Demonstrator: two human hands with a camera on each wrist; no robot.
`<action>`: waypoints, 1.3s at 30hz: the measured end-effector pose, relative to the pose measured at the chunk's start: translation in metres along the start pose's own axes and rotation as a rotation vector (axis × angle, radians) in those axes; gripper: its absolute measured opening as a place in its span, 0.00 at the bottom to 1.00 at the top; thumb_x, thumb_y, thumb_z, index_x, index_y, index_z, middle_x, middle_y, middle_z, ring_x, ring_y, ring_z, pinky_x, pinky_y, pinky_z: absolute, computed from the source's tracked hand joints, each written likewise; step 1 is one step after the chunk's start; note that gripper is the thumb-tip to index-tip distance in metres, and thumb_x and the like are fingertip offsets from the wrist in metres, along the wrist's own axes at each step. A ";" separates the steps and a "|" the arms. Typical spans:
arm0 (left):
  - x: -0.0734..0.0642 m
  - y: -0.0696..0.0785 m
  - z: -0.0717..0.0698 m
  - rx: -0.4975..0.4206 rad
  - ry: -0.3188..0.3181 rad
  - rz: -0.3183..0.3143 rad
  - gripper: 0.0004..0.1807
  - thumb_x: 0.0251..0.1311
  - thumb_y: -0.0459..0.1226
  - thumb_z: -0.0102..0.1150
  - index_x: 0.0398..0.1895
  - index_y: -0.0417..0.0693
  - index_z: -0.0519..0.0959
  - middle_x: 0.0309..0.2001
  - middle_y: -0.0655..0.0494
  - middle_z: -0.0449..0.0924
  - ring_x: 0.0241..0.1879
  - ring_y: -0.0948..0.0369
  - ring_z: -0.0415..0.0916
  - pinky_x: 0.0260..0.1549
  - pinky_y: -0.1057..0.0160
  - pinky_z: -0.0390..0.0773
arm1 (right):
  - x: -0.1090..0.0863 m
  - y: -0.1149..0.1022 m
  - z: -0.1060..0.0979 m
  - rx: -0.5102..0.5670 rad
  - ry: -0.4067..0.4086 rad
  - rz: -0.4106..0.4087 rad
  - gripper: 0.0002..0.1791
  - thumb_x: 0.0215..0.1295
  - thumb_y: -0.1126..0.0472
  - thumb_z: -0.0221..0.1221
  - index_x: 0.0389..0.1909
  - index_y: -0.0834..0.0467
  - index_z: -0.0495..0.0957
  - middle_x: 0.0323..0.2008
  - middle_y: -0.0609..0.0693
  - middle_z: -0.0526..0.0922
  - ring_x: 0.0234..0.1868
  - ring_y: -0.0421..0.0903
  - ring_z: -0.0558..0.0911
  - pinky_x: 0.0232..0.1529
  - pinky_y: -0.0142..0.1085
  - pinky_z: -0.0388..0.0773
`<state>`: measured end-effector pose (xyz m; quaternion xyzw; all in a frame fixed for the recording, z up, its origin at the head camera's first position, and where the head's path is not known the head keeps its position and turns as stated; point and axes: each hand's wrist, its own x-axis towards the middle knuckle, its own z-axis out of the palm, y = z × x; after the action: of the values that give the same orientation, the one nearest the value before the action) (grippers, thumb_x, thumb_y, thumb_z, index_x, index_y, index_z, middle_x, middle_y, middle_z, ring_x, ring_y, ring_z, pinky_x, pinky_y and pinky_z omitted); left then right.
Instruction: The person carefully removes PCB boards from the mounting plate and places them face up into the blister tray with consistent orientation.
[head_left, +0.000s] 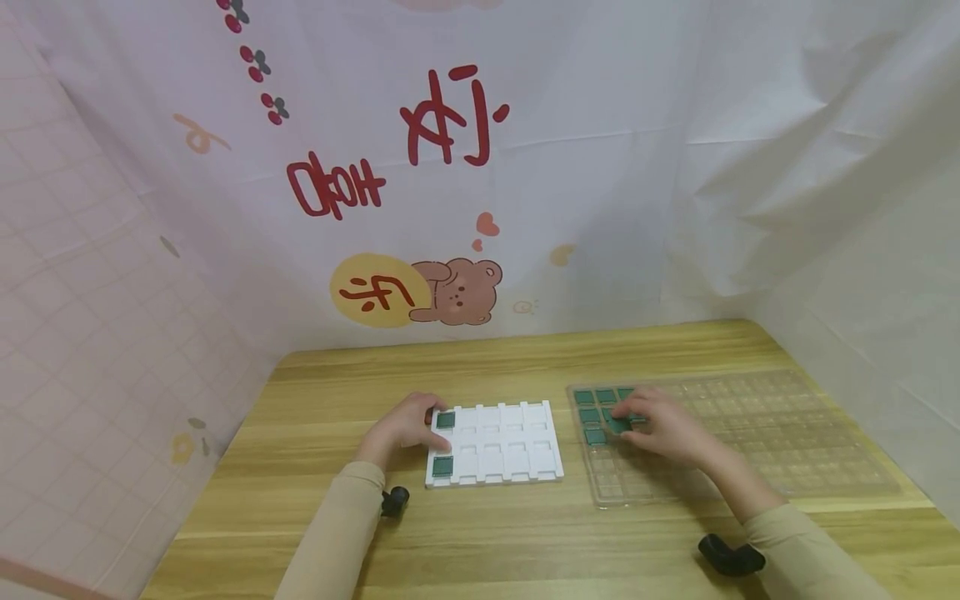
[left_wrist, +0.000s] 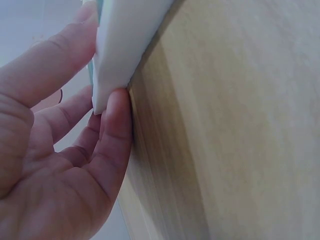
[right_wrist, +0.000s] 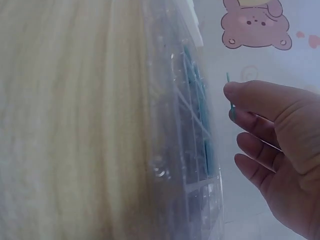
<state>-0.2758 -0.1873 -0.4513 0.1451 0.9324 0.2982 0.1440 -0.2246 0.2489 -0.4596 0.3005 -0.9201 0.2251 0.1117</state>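
My left hand (head_left: 408,423) grips the left edge of a white plastic tray (head_left: 492,438) with two rows of pockets. In the left wrist view the thumb lies over its top and a finger presses in low beside the table. Two green square chips (head_left: 442,467) sit in the tray's leftmost column. Above a clear plastic tray (head_left: 603,492), my right hand (head_left: 667,429) pinches a thin green square chip (head_left: 617,424) between thumb and finger. The right wrist view shows this chip (right_wrist: 228,77) edge-on, raised off the tray. Several more green chips (head_left: 595,436) lie in the clear tray's left pockets.
Both trays lie on a wooden table (head_left: 480,533), the clear one to the right and reaching toward the right edge. A printed white curtain (head_left: 585,192) hangs behind the table and along its sides. Black wrist mounts (head_left: 731,556) stick out from the sleeves.
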 end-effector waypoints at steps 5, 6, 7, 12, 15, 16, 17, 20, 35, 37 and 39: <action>0.000 0.000 0.000 -0.002 0.001 -0.002 0.34 0.40 0.41 0.83 0.53 0.44 0.78 0.44 0.54 0.72 0.45 0.55 0.67 0.50 0.54 0.70 | 0.000 0.003 0.001 -0.026 -0.050 0.004 0.15 0.54 0.63 0.73 0.44 0.54 0.84 0.44 0.46 0.82 0.49 0.53 0.79 0.55 0.55 0.71; 0.000 0.000 0.000 -0.001 0.001 -0.001 0.34 0.40 0.41 0.83 0.53 0.44 0.78 0.44 0.54 0.72 0.45 0.55 0.67 0.50 0.54 0.70 | 0.000 0.003 0.002 -0.028 -0.056 0.003 0.15 0.54 0.63 0.73 0.43 0.54 0.84 0.44 0.46 0.82 0.49 0.53 0.79 0.57 0.56 0.70; 0.000 0.000 0.000 -0.002 0.001 -0.002 0.34 0.40 0.41 0.83 0.53 0.44 0.78 0.44 0.54 0.72 0.45 0.55 0.67 0.50 0.54 0.70 | 0.000 0.004 0.002 -0.028 -0.061 0.002 0.15 0.54 0.63 0.73 0.43 0.54 0.84 0.44 0.46 0.82 0.49 0.53 0.78 0.58 0.57 0.68; -0.001 0.001 0.000 -0.011 0.001 -0.017 0.35 0.40 0.41 0.83 0.54 0.45 0.78 0.45 0.54 0.72 0.46 0.55 0.67 0.51 0.54 0.70 | 0.000 0.005 0.002 -0.024 -0.084 0.006 0.14 0.54 0.64 0.72 0.42 0.54 0.85 0.44 0.47 0.82 0.49 0.53 0.77 0.60 0.60 0.65; -0.001 0.000 0.000 -0.010 0.002 -0.017 0.34 0.40 0.41 0.83 0.54 0.45 0.78 0.45 0.54 0.72 0.46 0.55 0.67 0.50 0.54 0.70 | 0.001 0.007 0.004 -0.030 -0.094 0.003 0.14 0.54 0.64 0.73 0.42 0.54 0.85 0.44 0.47 0.82 0.49 0.53 0.77 0.58 0.57 0.67; -0.001 0.001 0.000 -0.010 0.002 -0.017 0.34 0.40 0.41 0.83 0.54 0.45 0.78 0.45 0.54 0.72 0.46 0.55 0.67 0.50 0.54 0.70 | 0.001 0.008 0.004 -0.033 -0.098 0.003 0.14 0.54 0.64 0.73 0.42 0.54 0.85 0.44 0.46 0.82 0.49 0.53 0.77 0.58 0.57 0.68; -0.001 0.001 0.000 -0.012 0.003 -0.018 0.35 0.40 0.41 0.83 0.54 0.45 0.78 0.45 0.54 0.72 0.46 0.55 0.67 0.50 0.54 0.70 | 0.001 0.008 0.005 -0.035 -0.102 0.005 0.14 0.54 0.64 0.73 0.42 0.53 0.85 0.44 0.46 0.82 0.49 0.52 0.77 0.57 0.56 0.68; -0.001 0.001 0.000 -0.012 0.003 -0.018 0.35 0.40 0.41 0.83 0.54 0.45 0.78 0.45 0.54 0.72 0.46 0.55 0.67 0.50 0.54 0.70 | 0.001 0.010 0.006 -0.034 -0.112 0.013 0.14 0.53 0.64 0.73 0.42 0.53 0.85 0.45 0.47 0.82 0.50 0.53 0.77 0.58 0.56 0.67; -0.001 0.003 0.000 -0.007 0.002 -0.006 0.34 0.40 0.40 0.83 0.54 0.44 0.78 0.43 0.54 0.72 0.45 0.55 0.67 0.48 0.54 0.70 | 0.002 0.011 0.008 -0.042 -0.105 0.003 0.14 0.52 0.64 0.73 0.41 0.54 0.85 0.44 0.48 0.83 0.48 0.53 0.78 0.58 0.56 0.67; -0.002 0.003 0.000 -0.008 0.001 -0.001 0.34 0.40 0.40 0.83 0.53 0.44 0.78 0.43 0.53 0.72 0.44 0.55 0.67 0.48 0.54 0.70 | 0.002 0.011 0.009 -0.052 -0.103 0.002 0.14 0.52 0.63 0.73 0.41 0.53 0.85 0.44 0.47 0.83 0.48 0.52 0.78 0.56 0.54 0.69; -0.002 0.003 0.000 -0.010 0.003 0.001 0.34 0.39 0.40 0.83 0.53 0.43 0.78 0.43 0.53 0.72 0.44 0.55 0.67 0.47 0.54 0.70 | 0.002 0.012 0.010 -0.056 -0.105 0.006 0.15 0.52 0.63 0.73 0.41 0.53 0.85 0.44 0.47 0.82 0.48 0.51 0.77 0.54 0.52 0.70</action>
<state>-0.2736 -0.1858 -0.4487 0.1443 0.9311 0.3029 0.1433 -0.2337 0.2518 -0.4719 0.3060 -0.9315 0.1833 0.0710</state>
